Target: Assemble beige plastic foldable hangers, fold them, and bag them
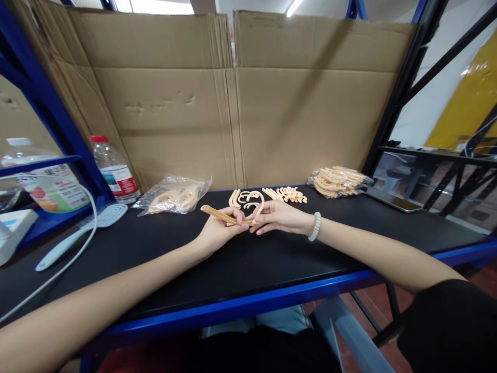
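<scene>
My left hand [215,233] is closed around a long, pale wood-coloured strip [212,210], one end of which sticks out to the left. Between the fingers of my right hand [282,215] is a pale curved piece [262,199] of the same colour, its arch rising above the fingertips. Both hands meet over the front middle of the black table, and the ends of the two pieces come together between the fingertips; whether they are joined I cannot tell. Just behind lie loose curved pieces [247,196], short straight sticks [234,199] and a pile of small pieces [294,195].
Clear plastic bags of similar pieces stand at left [174,198] and right [337,181]. A phone [394,200] lies at the right. Leftward are a hairbrush [85,228], a white cable [94,223] and a red-capped bottle [114,173]. Cardboard [310,103] walls off the back.
</scene>
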{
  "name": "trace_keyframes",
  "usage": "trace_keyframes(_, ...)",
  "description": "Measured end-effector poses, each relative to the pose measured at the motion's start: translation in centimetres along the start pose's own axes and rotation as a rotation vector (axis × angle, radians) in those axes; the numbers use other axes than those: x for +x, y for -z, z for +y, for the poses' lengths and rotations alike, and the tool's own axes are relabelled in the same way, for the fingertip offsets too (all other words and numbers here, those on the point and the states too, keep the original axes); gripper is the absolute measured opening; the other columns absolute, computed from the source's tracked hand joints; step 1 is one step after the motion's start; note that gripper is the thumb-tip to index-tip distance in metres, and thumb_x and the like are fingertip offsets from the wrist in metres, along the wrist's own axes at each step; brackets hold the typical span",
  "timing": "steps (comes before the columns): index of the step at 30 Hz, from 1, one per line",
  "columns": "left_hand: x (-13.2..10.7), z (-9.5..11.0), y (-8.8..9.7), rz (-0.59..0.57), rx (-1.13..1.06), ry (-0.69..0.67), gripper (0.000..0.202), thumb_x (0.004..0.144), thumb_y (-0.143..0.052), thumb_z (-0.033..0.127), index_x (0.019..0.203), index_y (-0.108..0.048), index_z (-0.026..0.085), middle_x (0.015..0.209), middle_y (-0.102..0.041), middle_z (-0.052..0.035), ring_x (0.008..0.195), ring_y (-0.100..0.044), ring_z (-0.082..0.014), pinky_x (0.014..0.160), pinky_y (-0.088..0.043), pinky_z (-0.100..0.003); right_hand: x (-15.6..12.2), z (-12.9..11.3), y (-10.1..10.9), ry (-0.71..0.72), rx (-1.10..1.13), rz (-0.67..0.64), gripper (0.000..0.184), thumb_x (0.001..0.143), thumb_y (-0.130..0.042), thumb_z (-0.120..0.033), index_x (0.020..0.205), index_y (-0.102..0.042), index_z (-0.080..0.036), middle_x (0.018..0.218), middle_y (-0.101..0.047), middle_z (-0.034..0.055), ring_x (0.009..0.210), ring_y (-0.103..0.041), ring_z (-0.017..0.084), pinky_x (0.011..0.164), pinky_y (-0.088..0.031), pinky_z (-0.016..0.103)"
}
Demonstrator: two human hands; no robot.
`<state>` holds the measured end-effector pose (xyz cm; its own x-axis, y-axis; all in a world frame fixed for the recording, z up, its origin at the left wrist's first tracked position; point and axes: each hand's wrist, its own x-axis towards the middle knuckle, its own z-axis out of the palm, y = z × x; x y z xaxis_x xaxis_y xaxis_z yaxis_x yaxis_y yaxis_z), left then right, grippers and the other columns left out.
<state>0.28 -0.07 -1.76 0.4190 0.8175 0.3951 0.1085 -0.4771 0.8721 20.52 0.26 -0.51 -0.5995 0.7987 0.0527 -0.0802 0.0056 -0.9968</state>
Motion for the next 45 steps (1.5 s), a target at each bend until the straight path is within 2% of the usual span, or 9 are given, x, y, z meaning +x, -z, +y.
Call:
trace_keyframes(6,0.0,-0.1,0.0,-0.018,0.023,-0.011,0.03,0.069,-0.071,0.026,0.06,-0.045,0.016,0.07,-0.058,0.0001,0.072,-0.061,-0.0161,0.069,-0.047,-0.028,0.0,0.1,0.1,-0.016,0.016,-0.024,0.024,0.07,-0.076,-0.023,0.081,-0.059,-0.01,0.086,-0.068,0.0072,0.082,-0.069,0.017,0.078,-0.056,0.029)
trace_keyframes(11,-0.1,-0.4,-0.1,0.008,0.098,-0.035,0.034,0.068,-0.07,0.024,0.056,-0.039,0.017,0.064,-0.053,0.002,0.071,-0.061,-0.016,0.065,-0.045,-0.026,0.2,0.6,0.0,-0.01,0.028,0.019,0.024,0.068,-0.078,-0.021,0.079,-0.059,-0.01,0.084,-0.069,0.0068,0.075,-0.069,0.015,0.078,-0.056,0.029)
trace_keyframes(20,-0.2,-0.4,-0.4,0.035,-0.03,-0.012,0.035,0.066,-0.073,0.021,0.057,-0.039,0.017,0.062,-0.053,0.0042,0.07,-0.06,-0.0128,0.065,-0.043,-0.023,0.4,1.2,-1.0,0.171,-0.1,0.165,0.03,0.063,-0.079,-0.032,0.071,-0.059,-0.011,0.08,-0.069,0.0067,0.064,-0.068,0.014,0.066,-0.058,0.029)
trace_keyframes(29,-0.3,0.0,-0.5,0.034,-0.079,0.046,0.036,0.065,-0.075,0.024,0.058,-0.04,0.017,0.06,-0.053,0.0037,0.073,-0.062,-0.0159,0.066,-0.044,-0.025,0.4,1.3,-1.3,0.219,-0.128,0.202,0.028,0.062,-0.079,-0.03,0.069,-0.058,-0.012,0.069,-0.066,0.003,0.058,-0.065,0.012,0.059,-0.057,0.027)
trace_keyframes(34,-0.3,0.2,-0.6,0.065,-0.046,0.075,0.035,0.065,-0.077,0.027,0.059,-0.044,0.016,0.06,-0.051,0.0042,0.067,-0.057,-0.0129,0.063,-0.042,-0.024,0.3,1.1,-1.6,0.247,-0.135,0.232,0.029,0.061,-0.08,-0.03,0.069,-0.058,-0.012,0.065,-0.063,0.0001,0.055,-0.063,0.011,0.055,-0.055,0.024)
trace_keyframes(38,-0.2,0.3,-0.7,0.081,-0.09,0.109,0.031,0.064,-0.078,0.027,0.067,-0.049,0.016,0.064,-0.054,0.004,0.065,-0.056,-0.0112,0.063,-0.043,-0.024,0.1,1.0,-1.7,0.203,-0.107,0.227,0.03,0.063,-0.079,-0.033,0.071,-0.057,-0.013,0.069,-0.065,0.0013,0.058,-0.064,0.011,0.056,-0.055,0.024)
trace_keyframes(41,-0.2,0.4,-0.8,0.085,-0.184,0.14,0.032,0.063,-0.078,0.026,0.073,-0.05,0.016,0.068,-0.057,0.0038,0.07,-0.06,-0.0121,0.068,-0.046,-0.025,0.1,1.0,-1.7,0.201,-0.098,0.253,0.029,0.064,-0.078,-0.034,0.07,-0.056,-0.015,0.072,-0.065,0.002,0.061,-0.062,0.01,0.054,-0.052,0.022)
trace_keyframes(45,-0.4,0.4,-0.9,0.12,-0.248,0.174,0.034,0.06,-0.079,0.022,0.078,-0.051,0.016,0.071,-0.057,0.0041,0.071,-0.061,-0.0113,0.071,-0.048,-0.025,0.3,1.3,-1.6,0.264,-0.151,0.274,0.029,0.063,-0.077,-0.036,0.066,-0.057,-0.015,0.076,-0.063,0.0031,0.061,-0.055,0.009,0.045,-0.042,0.019)
